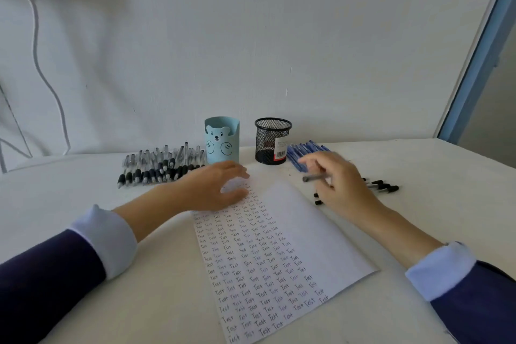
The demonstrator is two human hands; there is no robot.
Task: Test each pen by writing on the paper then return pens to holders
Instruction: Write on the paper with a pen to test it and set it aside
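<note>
Pen, held in right grip, jutting leftward

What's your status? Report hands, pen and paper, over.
Left hand open over the paper, top corner. Right hand holds a pen, sideways, not writing. Loose pens right of the paper, none on it.

Two long sleeves of dark navy fabric: left sleeve, right sleeve. Each ends in a pale blue turned-back cuff. Bare: left hand, right hand.
</note>
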